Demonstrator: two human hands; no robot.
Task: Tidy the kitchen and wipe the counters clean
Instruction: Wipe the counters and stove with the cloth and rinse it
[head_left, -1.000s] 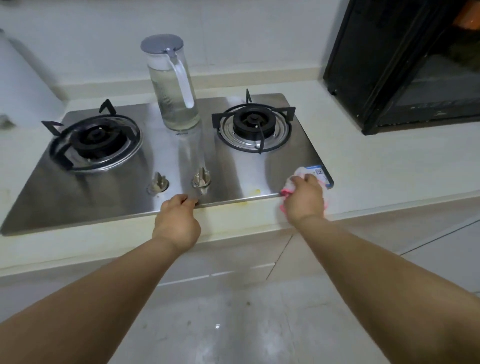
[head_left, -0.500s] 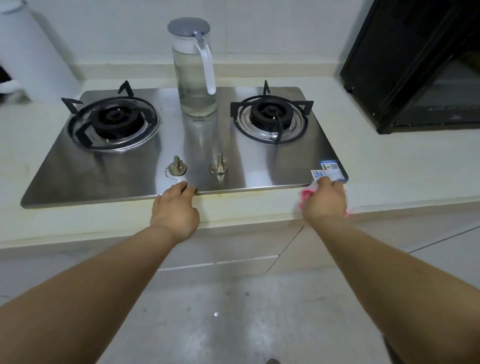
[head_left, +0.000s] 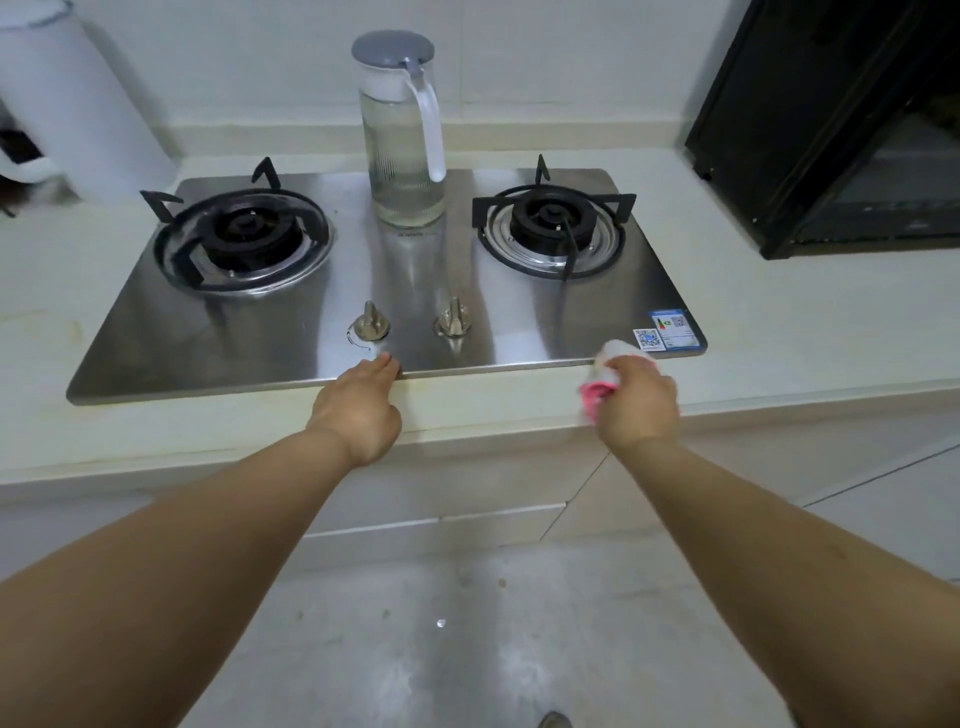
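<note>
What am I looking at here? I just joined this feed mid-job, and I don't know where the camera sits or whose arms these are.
There is no machine here: the two bare arms belong to a person, and the single camera is worn on their head, looking forward and down. So the picture is their own view. On the pale counter sits a stainless steel gas hob with two burners and two knobs. A clear water pitcher with a grey lid stands upright on the hob between the burners. A white kettle stands back left, and a black appliance back right. The left hand rests empty on the hob's front edge. The right hand grips a pink and white cloth at the hob's front right corner.
</note>
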